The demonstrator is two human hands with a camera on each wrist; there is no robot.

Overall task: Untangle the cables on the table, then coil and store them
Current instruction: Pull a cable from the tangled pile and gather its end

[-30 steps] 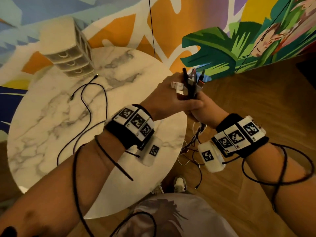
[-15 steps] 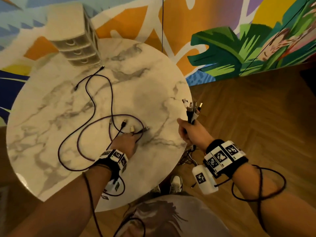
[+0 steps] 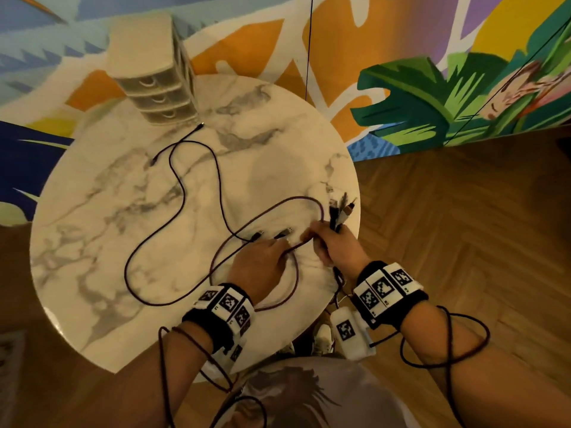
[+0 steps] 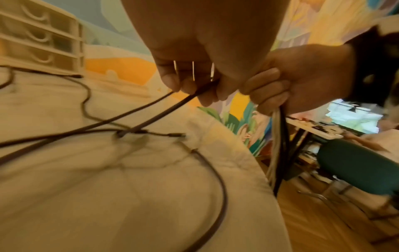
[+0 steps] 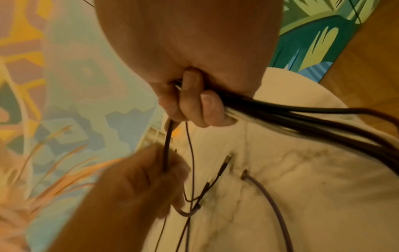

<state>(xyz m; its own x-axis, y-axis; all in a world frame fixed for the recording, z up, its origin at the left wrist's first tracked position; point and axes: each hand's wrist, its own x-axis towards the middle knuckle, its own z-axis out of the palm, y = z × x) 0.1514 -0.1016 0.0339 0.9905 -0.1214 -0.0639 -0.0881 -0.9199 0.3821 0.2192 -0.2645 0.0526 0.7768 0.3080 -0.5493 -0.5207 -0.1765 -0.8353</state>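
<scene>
A thin black cable [image 3: 184, 193] and a thicker purple cable [image 3: 293, 198] lie in loose loops on the round marble table [image 3: 123, 227], crossing near its right side. My left hand [image 3: 279, 247] pinches the purple cable [image 4: 164, 112] just above the tabletop. Close beside it at the table's right edge, my right hand [image 3: 315, 239] grips a bundle of cable ends [image 3: 340, 211] that stick up from the fist. The rest of the bundle [image 5: 302, 116] hangs off the edge. The right hand's [image 5: 190, 105] fingertips also hold the purple cable. Two loose plugs [image 3: 285, 233] lie by the left fingers.
A cream three-drawer unit [image 3: 154, 88] stands at the table's far left edge, drawers shut. A painted wall runs behind the table, wooden floor lies to the right. A green chair [image 4: 356, 168] stands beyond the table edge.
My left hand let go of the raised bundle, dropped to the table and took the purple cable. My right hand lowered with the bundle and moved left beside it.
</scene>
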